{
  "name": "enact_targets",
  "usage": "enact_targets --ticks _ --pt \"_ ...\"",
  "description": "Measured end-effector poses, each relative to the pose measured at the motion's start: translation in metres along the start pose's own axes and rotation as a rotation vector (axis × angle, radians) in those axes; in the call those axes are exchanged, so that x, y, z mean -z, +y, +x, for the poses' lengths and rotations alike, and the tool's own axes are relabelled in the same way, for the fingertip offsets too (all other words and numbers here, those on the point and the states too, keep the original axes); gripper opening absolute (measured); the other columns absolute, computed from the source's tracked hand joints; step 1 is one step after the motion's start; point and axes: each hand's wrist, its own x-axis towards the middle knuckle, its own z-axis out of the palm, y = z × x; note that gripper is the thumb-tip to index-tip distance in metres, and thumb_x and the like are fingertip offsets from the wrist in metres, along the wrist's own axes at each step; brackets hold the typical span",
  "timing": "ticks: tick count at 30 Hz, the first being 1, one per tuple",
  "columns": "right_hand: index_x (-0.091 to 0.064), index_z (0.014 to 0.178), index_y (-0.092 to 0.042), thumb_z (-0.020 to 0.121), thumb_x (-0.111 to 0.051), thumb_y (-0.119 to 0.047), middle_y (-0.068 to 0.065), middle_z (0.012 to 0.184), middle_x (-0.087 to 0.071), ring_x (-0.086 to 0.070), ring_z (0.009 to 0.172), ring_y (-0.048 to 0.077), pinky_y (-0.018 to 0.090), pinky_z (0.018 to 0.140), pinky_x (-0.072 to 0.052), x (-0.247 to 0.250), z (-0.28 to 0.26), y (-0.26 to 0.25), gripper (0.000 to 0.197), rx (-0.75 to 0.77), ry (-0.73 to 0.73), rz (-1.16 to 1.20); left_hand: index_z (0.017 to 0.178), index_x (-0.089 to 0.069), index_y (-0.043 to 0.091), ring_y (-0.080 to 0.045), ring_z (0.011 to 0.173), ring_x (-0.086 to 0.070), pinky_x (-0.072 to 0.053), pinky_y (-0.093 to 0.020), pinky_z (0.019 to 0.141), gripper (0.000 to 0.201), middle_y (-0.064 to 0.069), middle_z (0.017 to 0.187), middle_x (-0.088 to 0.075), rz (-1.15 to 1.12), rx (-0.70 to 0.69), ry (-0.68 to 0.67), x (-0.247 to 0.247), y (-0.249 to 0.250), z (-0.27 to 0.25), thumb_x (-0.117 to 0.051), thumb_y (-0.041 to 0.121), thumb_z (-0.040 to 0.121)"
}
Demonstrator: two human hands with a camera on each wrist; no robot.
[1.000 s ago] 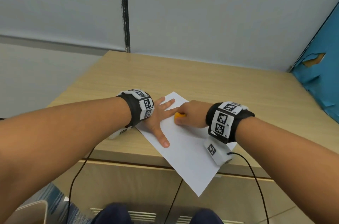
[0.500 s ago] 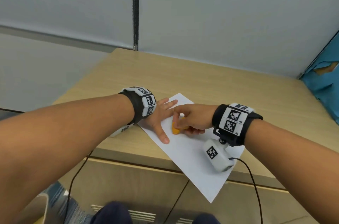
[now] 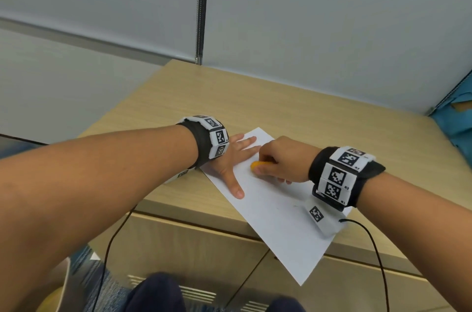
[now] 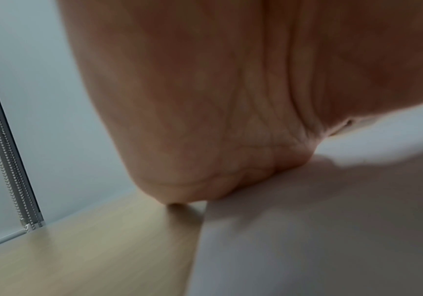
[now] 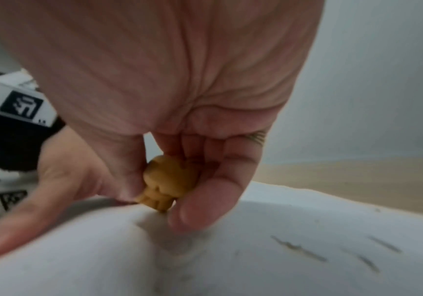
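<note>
On the paper (image 3: 275,222), right hand (image 3: 281,158) pinches orange figure (image 3: 258,165) beside flat left hand (image 3: 229,160).

Left hand (image 3: 230,160) lies flat, fingers spread; right hand (image 3: 284,158) beside it curls its fingers in a pinch.

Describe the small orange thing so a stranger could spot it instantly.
Start at the wooden desk, where a white sheet of paper lies slanted over the front edge. On it, beside the flat left hand, the right hand pinches a small orange lump against the sheet. It is the only coloured thing on the paper.
</note>
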Motion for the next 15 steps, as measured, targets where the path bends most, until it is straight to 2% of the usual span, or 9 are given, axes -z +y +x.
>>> enact_targets --ticks 3,6,8,10,11,13,14,15 --pt "-0.060 0.099 -0.017 0.097 -0.062 -0.041 0.005 0.074 -0.072 -0.063 0.047 0.012 0.034 0.062 -0.058 -0.003 0.004 0.002 0.025 0.012 0.029 0.046 0.149 0.028 0.039 -0.029 0.147 0.027 0.005 -0.063 0.114 0.139 0.002 0.158 0.037 0.010 -0.004 -0.002 0.001 0.001 0.000 -0.056 0.093 0.051" --pt "-0.061 0.096 -0.018 0.088 -0.074 -0.037 0.002 0.080 -0.068 -0.057 0.044 0.005 0.029 0.052 -0.053 -0.002 0.009 0.004 0.024 0.001 0.095 0.119 0.149 0.027 0.042 -0.031 0.148 0.025 0.004 -0.064 0.114 0.135 0.002 0.159 0.036 0.014 -0.008 0.006 0.003 0.002 -0.002 -0.060 0.090 0.057" --pt "-0.064 0.090 -0.017 0.086 -0.077 -0.035 -0.001 0.079 -0.065 -0.057 0.054 0.006 0.028 0.058 -0.048 -0.001 0.012 0.002 0.023 0.019 0.148 0.080 0.149 0.024 0.043 -0.031 0.148 0.025 0.003 -0.065 0.114 0.133 0.003 0.159 0.034 0.011 -0.009 0.010 0.003 0.002 -0.002 -0.062 0.088 0.059" --pt "-0.065 0.085 -0.021 0.084 -0.079 -0.032 -0.005 0.079 -0.064 -0.056 0.065 0.006 0.027 0.065 -0.046 -0.006 0.008 -0.007 0.018 0.088 0.161 0.068 0.152 0.017 0.042 -0.031 0.148 0.025 0.002 -0.065 0.114 0.132 0.003 0.161 0.032 0.013 -0.015 0.013 0.003 0.004 -0.002 -0.063 0.088 0.058" --pt "-0.064 0.082 -0.026 0.083 -0.079 -0.031 -0.010 0.078 -0.062 -0.056 0.067 0.003 0.021 0.066 -0.045 -0.010 0.003 -0.015 0.016 0.148 0.143 0.078 0.154 0.013 0.040 -0.030 0.148 0.025 0.002 -0.064 0.115 0.132 0.002 0.161 0.032 0.010 -0.007 0.018 0.003 0.005 -0.002 -0.064 0.087 0.058" --pt "-0.058 0.075 -0.037 0.083 -0.079 -0.027 -0.017 0.074 -0.059 -0.056 0.068 -0.005 0.010 0.062 -0.041 -0.014 -0.006 -0.026 0.025 0.241 0.083 0.061 0.156 0.010 0.035 -0.027 0.148 0.025 0.002 -0.059 0.117 0.132 0.001 0.159 0.033 0.002 0.025 0.017 0.004 0.006 -0.004 -0.067 0.083 0.061" --pt "-0.060 0.075 -0.038 0.082 -0.079 -0.027 -0.017 0.075 -0.060 -0.057 0.069 -0.005 0.010 0.063 -0.042 -0.012 -0.005 -0.025 0.023 0.236 0.072 0.039 0.156 0.008 0.035 -0.027 0.148 0.025 0.001 -0.058 0.117 0.130 0.001 0.160 0.033 0.005 0.024 0.017 0.005 0.006 -0.005 -0.068 0.081 0.062" --pt "-0.063 0.077 -0.034 0.082 -0.078 -0.027 -0.015 0.077 -0.062 -0.058 0.070 -0.001 0.016 0.066 -0.046 -0.008 -0.001 -0.020 0.017 0.203 0.093 0.009 0.156 0.007 0.035 -0.029 0.148 0.024 0.001 -0.059 0.117 0.128 0.001 0.160 0.032 0.008 0.006 0.023 0.007 0.008 -0.007 -0.068 0.080 0.064"
